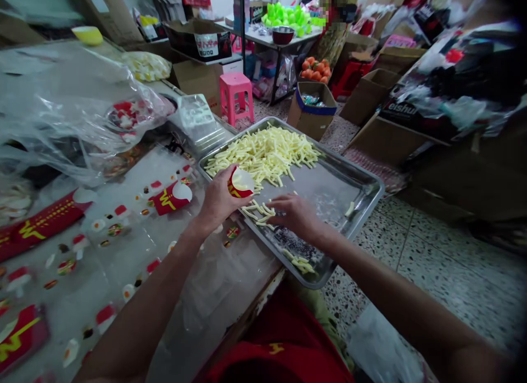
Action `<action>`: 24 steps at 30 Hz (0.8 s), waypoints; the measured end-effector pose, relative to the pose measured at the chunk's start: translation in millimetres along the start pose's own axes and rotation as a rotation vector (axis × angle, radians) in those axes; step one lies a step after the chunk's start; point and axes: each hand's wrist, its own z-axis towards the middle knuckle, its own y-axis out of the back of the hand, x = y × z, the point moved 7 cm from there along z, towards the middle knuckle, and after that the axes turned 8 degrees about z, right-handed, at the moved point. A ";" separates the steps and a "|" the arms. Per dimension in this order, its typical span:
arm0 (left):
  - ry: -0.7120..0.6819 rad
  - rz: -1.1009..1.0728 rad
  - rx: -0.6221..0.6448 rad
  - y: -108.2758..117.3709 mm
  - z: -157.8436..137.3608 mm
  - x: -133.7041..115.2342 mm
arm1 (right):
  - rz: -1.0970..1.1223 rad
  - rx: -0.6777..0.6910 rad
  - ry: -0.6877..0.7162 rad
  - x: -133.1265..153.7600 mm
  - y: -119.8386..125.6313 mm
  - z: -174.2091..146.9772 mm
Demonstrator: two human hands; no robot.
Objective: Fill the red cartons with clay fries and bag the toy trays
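Note:
My left hand is closed around a small red French fry carton with a yellow mark, its pale inside facing up over the near left rim of a metal tray. My right hand is held low over the tray with fingers stretched toward a few loose pale yellow fry-shaped sticks; I see nothing between the fingers. A large heap of the same sticks fills the tray's far left part. Another red carton lies on the table to the left.
Small food-shaped pieces in clear plastic cover the table, beside red flattened cartons. A clear plastic bag and clear plastic trays lie farther back. Beyond stand a pink stool and an open cardboard box.

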 end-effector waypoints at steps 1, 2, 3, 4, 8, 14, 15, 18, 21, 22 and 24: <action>-0.003 0.018 0.010 3.2 -2.8 1.4 | -0.083 0.067 0.020 1.0 -10.7 -4.9; -0.009 0.043 0.029 6.0 -5.7 1.5 | -0.162 0.117 0.033 2.5 -19.8 -8.8; -0.013 0.071 0.059 8.3 -9.0 0.9 | -0.231 0.152 0.035 3.8 -27.0 -12.1; -0.014 0.102 0.098 10.2 -12.6 0.1 | -0.287 0.175 0.029 4.6 -32.5 -15.0; 0.030 0.254 0.267 19.9 -31.7 -0.7 | -0.366 0.157 -0.013 0.1 -37.1 -23.8; 0.048 0.415 0.380 23.3 -55.5 -13.4 | -0.043 -0.137 -0.300 -21.0 -2.4 -14.5; 0.048 0.416 0.386 19.0 -58.9 -18.3 | 0.034 -0.197 -0.297 -14.2 3.2 -12.0; 0.059 0.346 0.376 1.1 -73.1 -34.4 | 0.136 -0.216 -0.121 29.2 5.2 -10.2; 0.067 0.247 0.323 -14.6 -95.9 -45.1 | 0.127 -0.068 0.068 71.3 -11.9 -27.2; 0.071 0.206 0.298 -17.8 -104.5 -46.5 | 0.150 -0.033 0.100 78.9 -17.5 -35.6; 0.080 0.110 0.241 -20.8 -120.2 -47.2 | 0.250 0.003 0.111 84.7 -26.2 -50.0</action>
